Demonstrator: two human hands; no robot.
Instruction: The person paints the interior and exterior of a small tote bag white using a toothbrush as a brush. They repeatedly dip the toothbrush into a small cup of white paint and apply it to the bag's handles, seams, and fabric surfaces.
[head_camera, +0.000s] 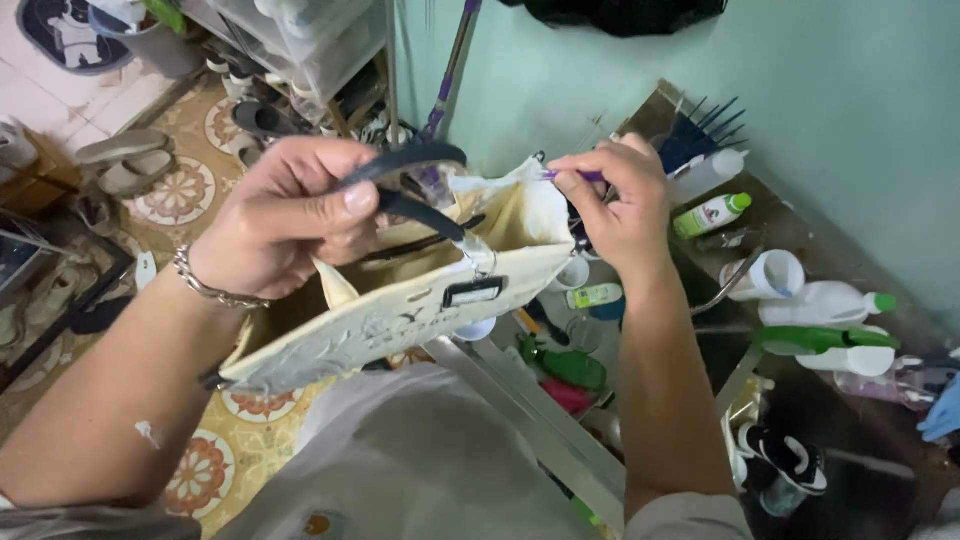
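Note:
My left hand grips the dark handles of a cream handbag and holds it up at chest height, its mouth open. A silver bracelet sits on that wrist. My right hand pinches a thin purple tool, its tip against the bag's white inner lining at the far upper corner. A small dark tag hangs on the bag's near side.
A wet counter at the right holds several plastic bottles, a white cup and a blue brush. A black-and-white shoe lies lower right. Sandals and shoe racks stand on the patterned tile floor at the left. A green wall rises behind.

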